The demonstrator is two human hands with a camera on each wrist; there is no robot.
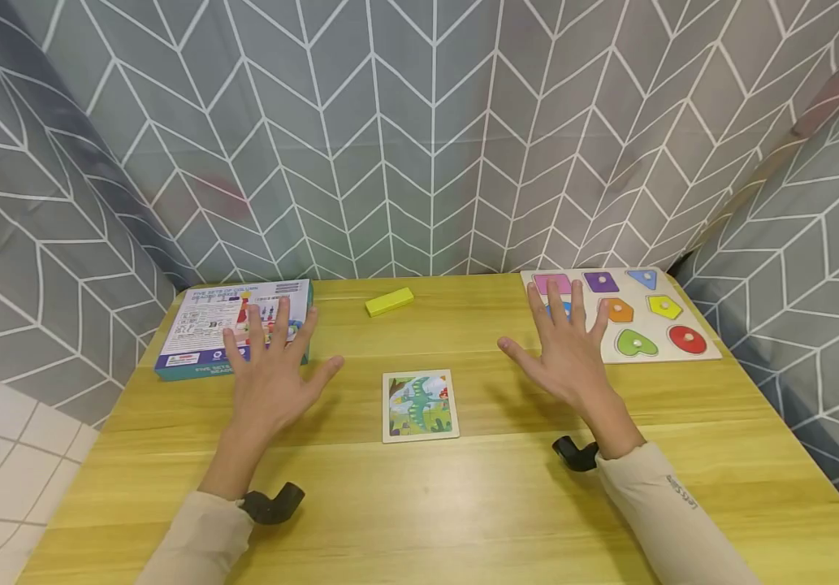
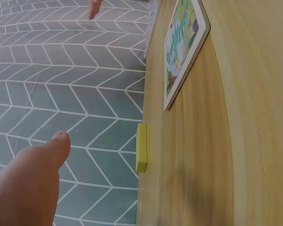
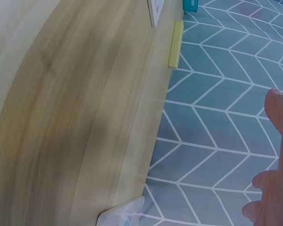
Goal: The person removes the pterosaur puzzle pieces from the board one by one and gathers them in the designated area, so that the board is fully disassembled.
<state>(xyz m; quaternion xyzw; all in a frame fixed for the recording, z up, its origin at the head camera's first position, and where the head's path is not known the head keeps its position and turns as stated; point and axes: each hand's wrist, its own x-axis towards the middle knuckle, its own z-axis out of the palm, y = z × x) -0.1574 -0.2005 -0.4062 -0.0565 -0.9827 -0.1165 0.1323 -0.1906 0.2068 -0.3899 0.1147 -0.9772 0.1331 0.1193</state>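
Both hands hover over the table with fingers spread and nothing held. In the head view the left hand (image 1: 270, 382) overlaps the lower right of a printed toy box (image 1: 203, 325). Its thumb (image 2: 47, 160) shows in the left wrist view. My right hand (image 1: 568, 357) overlaps the left part of a shape puzzle board (image 1: 704, 351) with colored knobbed pieces. Between the hands lies a small picture puzzle (image 1: 420, 406) of a green winged dinosaur in a pale frame. Behind it sits a yellow block (image 1: 389, 302), near the table's back edge.
The wooden table (image 1: 419, 520) meets a grey curtain (image 1: 404, 146) with white chevron lines at the back, and more curtain hangs at both sides. White tiles (image 1: 2, 455) show at the lower left. A black band mount (image 1: 273, 504) sits at the left wrist.
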